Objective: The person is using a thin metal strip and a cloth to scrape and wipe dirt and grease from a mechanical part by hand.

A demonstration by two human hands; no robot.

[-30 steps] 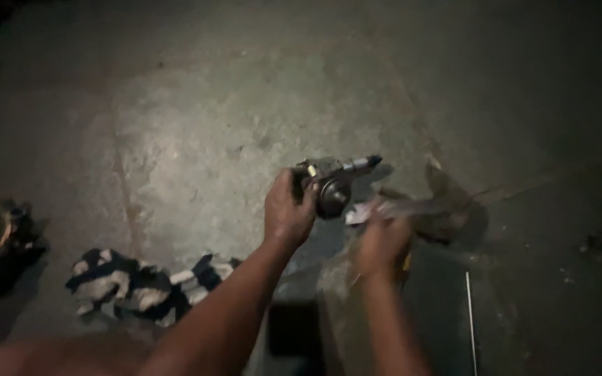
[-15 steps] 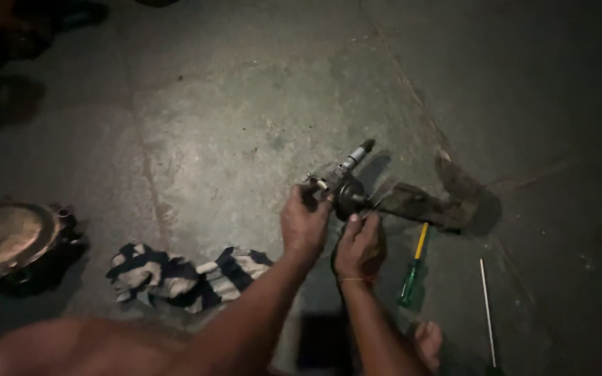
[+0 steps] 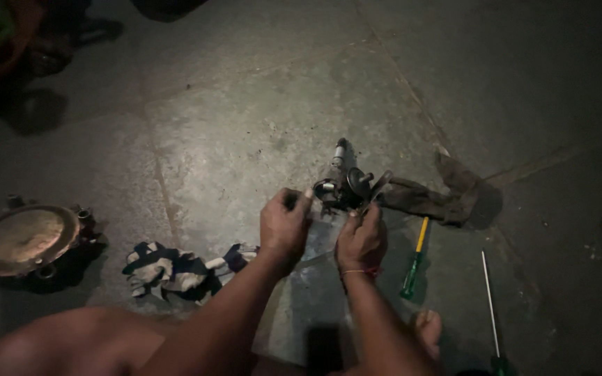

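Note:
A small metal engine part [image 3: 341, 182] with a shaft sticking up and a round disc on its side is held just above the lit concrete floor. My left hand [image 3: 283, 224] grips its left side. My right hand [image 3: 361, 237] pinches a thin curved piece, perhaps a gasket or strip [image 3: 377, 189], against the part's right side. Both forearms reach in from the bottom of the view.
A dark dirty rag [image 3: 435, 195] lies just right of the part. A green-handled screwdriver [image 3: 412, 261] and a long thin screwdriver [image 3: 490, 310] lie at right. A striped cloth [image 3: 175, 267] and a round metal cover [image 3: 22, 239] lie at left. My foot [image 3: 426, 333] is near the bottom.
The part has been turned so its shaft points more upright. My right hand has moved from a blurred swing onto the part's right side, now pinching the thin strip. The camera tilted down.

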